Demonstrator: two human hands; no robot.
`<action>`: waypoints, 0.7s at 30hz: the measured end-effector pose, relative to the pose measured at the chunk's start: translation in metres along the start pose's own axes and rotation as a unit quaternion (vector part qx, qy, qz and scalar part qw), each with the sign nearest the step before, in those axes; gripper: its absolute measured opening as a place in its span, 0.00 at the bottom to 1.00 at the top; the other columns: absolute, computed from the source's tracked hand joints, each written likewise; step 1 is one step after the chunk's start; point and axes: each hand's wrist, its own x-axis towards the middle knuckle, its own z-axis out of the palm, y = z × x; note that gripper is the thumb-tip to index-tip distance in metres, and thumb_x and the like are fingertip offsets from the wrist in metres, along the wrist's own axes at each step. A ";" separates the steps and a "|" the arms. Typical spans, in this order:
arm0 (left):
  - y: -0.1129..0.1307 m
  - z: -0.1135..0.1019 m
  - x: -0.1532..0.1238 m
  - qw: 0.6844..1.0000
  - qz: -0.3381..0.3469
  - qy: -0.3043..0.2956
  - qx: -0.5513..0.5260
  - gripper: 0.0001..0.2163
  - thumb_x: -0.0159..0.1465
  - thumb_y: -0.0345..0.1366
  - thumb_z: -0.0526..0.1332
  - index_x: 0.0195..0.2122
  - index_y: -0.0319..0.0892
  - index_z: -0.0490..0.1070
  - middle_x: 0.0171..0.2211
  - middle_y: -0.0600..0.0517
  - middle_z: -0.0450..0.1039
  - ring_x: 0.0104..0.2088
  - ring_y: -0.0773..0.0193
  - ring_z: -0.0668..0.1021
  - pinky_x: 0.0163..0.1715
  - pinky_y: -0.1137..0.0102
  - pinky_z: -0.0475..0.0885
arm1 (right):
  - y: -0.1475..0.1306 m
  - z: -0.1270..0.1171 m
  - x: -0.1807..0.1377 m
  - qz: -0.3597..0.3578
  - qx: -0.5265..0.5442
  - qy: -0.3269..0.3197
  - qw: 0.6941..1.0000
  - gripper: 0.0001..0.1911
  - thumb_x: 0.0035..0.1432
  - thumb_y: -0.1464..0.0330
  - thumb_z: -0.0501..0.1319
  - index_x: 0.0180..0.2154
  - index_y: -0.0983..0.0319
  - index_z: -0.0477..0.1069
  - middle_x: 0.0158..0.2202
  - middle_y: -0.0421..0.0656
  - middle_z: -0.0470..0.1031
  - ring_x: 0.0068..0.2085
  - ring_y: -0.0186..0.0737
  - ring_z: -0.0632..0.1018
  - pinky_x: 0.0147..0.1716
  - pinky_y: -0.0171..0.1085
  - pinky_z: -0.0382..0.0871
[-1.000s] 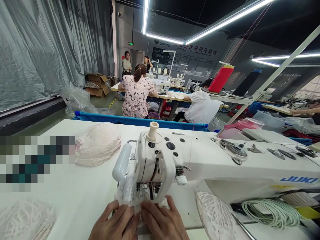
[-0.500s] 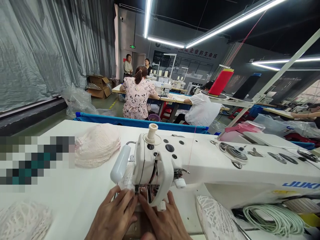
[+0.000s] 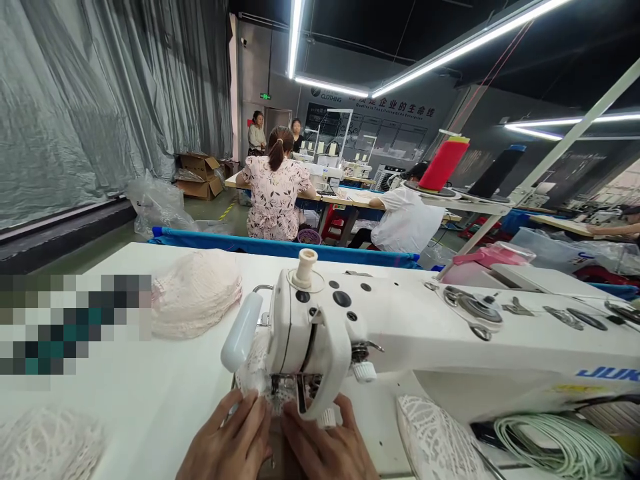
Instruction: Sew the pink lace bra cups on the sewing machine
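A white JUKI sewing machine [image 3: 400,327] stands on the white table [image 3: 150,400] in front of me. Both hands rest at its needle end. My left hand [image 3: 227,443] lies with fingers stretched flat, pressing a piece of white lace [image 3: 255,373] under the presser foot. My right hand [image 3: 323,447] lies beside it, fingers flat on the same lace just right of the needle. The fingertips of both hands almost meet below the foot.
A stack of pink lace cups [image 3: 193,293] lies on the table at left, more white lace [image 3: 45,443] at the near left and a lace piece [image 3: 435,437] at right. Coiled pale green cord [image 3: 555,443] sits at the right. Co-workers sit at tables beyond a blue rail [image 3: 285,247].
Both hands slid forward toward the needle and then back a little, with the lace fed under the foot. The view shifted slightly.
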 end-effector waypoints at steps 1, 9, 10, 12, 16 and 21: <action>-0.001 0.000 0.000 1.000 -0.005 -0.002 -0.004 0.17 0.70 0.31 0.45 0.38 0.41 0.75 0.35 0.50 0.79 0.38 0.64 0.77 0.47 0.64 0.61 | 0.001 -0.001 0.001 0.001 0.002 0.011 1.000 0.26 0.70 0.59 0.38 0.43 0.64 0.71 0.37 0.45 0.78 0.32 0.39 0.74 0.41 0.44 0.57; -0.012 0.005 0.005 1.000 -0.009 -0.009 -0.019 0.14 0.69 0.34 0.47 0.41 0.42 0.73 0.40 0.49 0.77 0.44 0.60 0.76 0.50 0.61 0.59 | 0.007 0.000 0.002 0.022 -0.006 -0.001 1.000 0.34 0.68 0.53 0.33 0.42 0.65 0.71 0.35 0.46 0.78 0.37 0.42 0.75 0.46 0.46 0.52; -0.015 0.006 0.006 1.000 -0.005 -0.009 -0.018 0.13 0.69 0.34 0.47 0.41 0.42 0.72 0.40 0.49 0.77 0.43 0.60 0.76 0.50 0.60 0.58 | 0.007 0.002 0.002 0.032 -0.004 0.015 0.999 0.34 0.68 0.53 0.32 0.41 0.65 0.71 0.34 0.46 0.78 0.37 0.42 0.75 0.46 0.47 0.51; -0.021 0.006 0.010 1.000 0.005 -0.016 -0.019 0.12 0.68 0.31 0.48 0.39 0.41 0.72 0.38 0.49 0.76 0.42 0.60 0.75 0.50 0.59 0.58 | 0.006 0.002 0.003 0.033 -0.004 0.021 0.999 0.33 0.68 0.52 0.34 0.41 0.65 0.71 0.35 0.46 0.78 0.37 0.42 0.75 0.47 0.47 0.51; -0.028 -0.004 0.018 0.998 0.002 -0.059 -0.009 0.15 0.64 0.20 0.46 0.33 0.40 0.70 0.33 0.50 0.74 0.35 0.63 0.74 0.42 0.63 0.63 | 0.003 -0.004 0.008 0.018 -0.015 -0.019 1.000 0.31 0.66 0.50 0.39 0.44 0.65 0.69 0.36 0.47 0.77 0.34 0.41 0.74 0.46 0.47 0.51; -0.011 -0.025 -0.002 1.000 0.019 0.014 0.008 0.19 0.66 0.23 0.43 0.25 0.42 0.68 0.26 0.52 0.74 0.28 0.64 0.73 0.35 0.64 0.62 | -0.009 -0.008 0.012 -0.007 0.021 0.023 0.999 0.34 0.66 0.50 0.34 0.40 0.65 0.69 0.34 0.46 0.75 0.33 0.41 0.73 0.39 0.44 0.55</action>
